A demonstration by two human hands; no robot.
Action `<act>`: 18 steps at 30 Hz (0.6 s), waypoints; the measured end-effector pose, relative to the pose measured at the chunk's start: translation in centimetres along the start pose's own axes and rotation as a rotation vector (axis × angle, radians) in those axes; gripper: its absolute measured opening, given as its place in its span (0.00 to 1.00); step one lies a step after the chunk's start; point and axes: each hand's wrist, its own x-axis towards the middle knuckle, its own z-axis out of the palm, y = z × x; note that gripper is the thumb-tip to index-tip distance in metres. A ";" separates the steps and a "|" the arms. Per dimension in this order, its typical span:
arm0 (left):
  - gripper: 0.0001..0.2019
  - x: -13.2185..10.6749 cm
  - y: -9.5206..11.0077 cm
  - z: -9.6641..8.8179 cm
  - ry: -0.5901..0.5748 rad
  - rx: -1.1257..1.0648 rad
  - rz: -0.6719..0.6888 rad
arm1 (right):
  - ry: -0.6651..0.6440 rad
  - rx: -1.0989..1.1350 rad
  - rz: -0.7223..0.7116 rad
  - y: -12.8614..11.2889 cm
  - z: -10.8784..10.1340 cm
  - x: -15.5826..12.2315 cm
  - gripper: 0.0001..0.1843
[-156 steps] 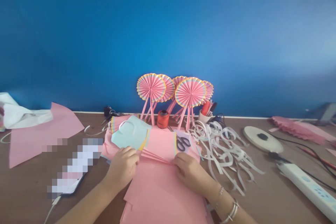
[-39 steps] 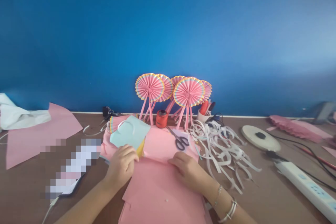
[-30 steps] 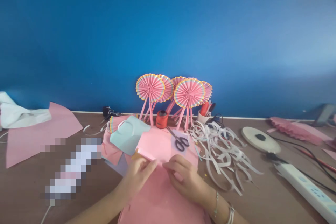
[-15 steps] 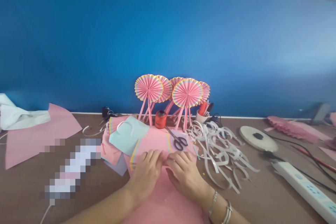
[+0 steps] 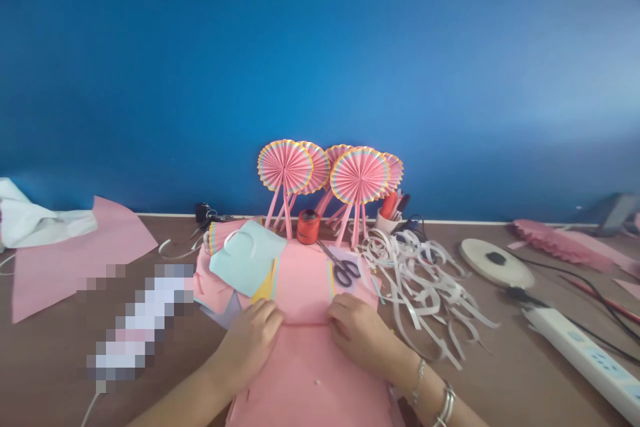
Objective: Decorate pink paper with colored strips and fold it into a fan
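Note:
A pink paper sheet (image 5: 306, 287) with coloured side stripes lies on a stack of pink paper (image 5: 310, 380) at the table's near edge. A crease runs across it between my hands. My left hand (image 5: 250, 340) presses the crease's left end with curled fingers. My right hand (image 5: 357, 330) presses the right end the same way; bracelets show on that wrist. A pale blue paper piece (image 5: 247, 257) lies just beyond my left hand. Black scissors (image 5: 343, 269) rest just beyond my right hand.
Finished pink paper fans (image 5: 325, 173) stand against the blue wall behind a red spool (image 5: 308, 227) and a pen cup (image 5: 387, 217). Curled white paper strips (image 5: 425, 280) lie right of the sheet. Farther right are a round white disc (image 5: 495, 263) and power strip (image 5: 585, 360). Pink paper (image 5: 65, 260) lies left.
My hands lifted and folded the pink sheet at its middle, met at the centre, then slid apart along the fold to its two ends.

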 end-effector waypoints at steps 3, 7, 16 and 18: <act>0.12 0.4 -0.5 -0.2 0.030 -0.137 -0.050 | 0.017 0.116 0.095 0.4 0.0 0.0 0.12; 0.10 0.9 -1.3 -0.2 0.076 -0.322 -0.144 | 0.057 0.228 0.144 0.8 0.2 0.1 0.12; 0.09 1.3 -1.7 0.0 0.138 -0.413 -0.230 | 0.108 0.271 0.154 0.8 -0.2 0.7 0.09; 0.09 1.4 -1.6 -0.1 0.141 -0.410 -0.229 | 0.112 0.289 0.166 0.8 -0.1 0.8 0.09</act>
